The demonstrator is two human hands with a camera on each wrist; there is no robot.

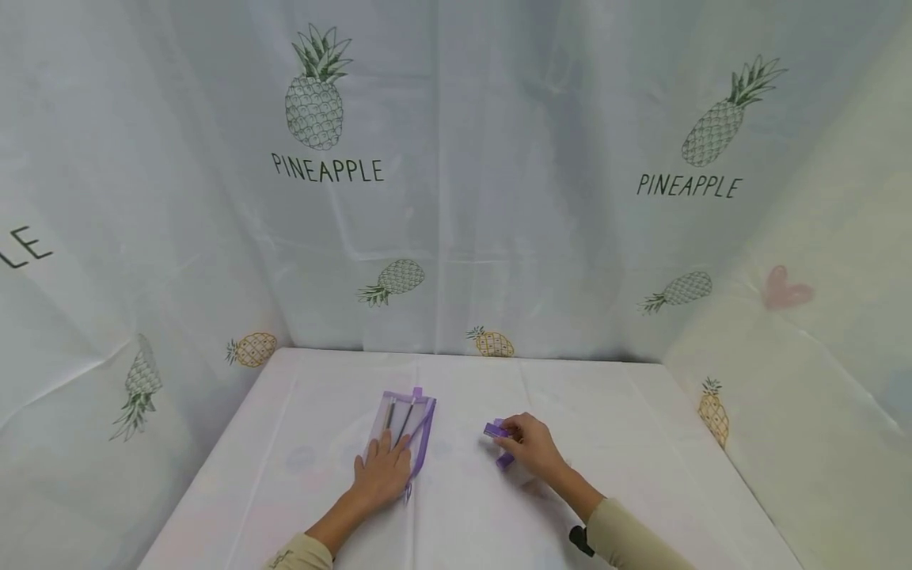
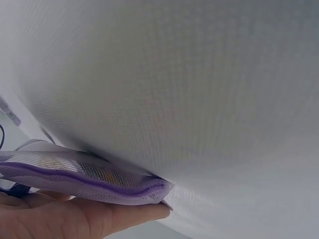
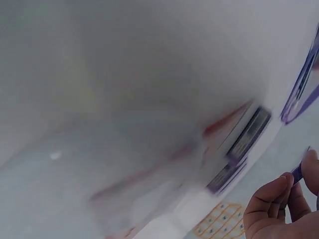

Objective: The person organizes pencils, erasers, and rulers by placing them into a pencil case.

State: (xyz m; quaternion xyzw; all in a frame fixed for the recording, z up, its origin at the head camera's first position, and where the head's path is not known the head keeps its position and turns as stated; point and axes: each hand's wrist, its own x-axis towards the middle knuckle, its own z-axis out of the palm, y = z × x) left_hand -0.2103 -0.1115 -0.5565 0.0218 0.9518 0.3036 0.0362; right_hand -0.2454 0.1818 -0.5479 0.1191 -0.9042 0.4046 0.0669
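A flat, purple-edged, see-through mesh pouch (image 1: 416, 419), slim dark sticks (image 1: 390, 413) showing inside, lies on the white-covered desk (image 1: 470, 522) under the left hand (image 1: 382, 473), fingers outstretched; the right hand (image 1: 534, 445) pinches a small purple block (image 1: 493, 431) near another purple block (image 1: 504, 461)

Cloth (image 1: 492, 142): "PINEAPPLE" (image 1: 327, 168) under upright pineapple drawing (image 1: 314, 112), left of centre; second "PINEAPPLE" (image 1: 689, 186) under tilted drawing (image 1: 712, 133), right. Both dark capitals. Far left, at frame edge: slanted letters "LE" (image 1: 28, 243).
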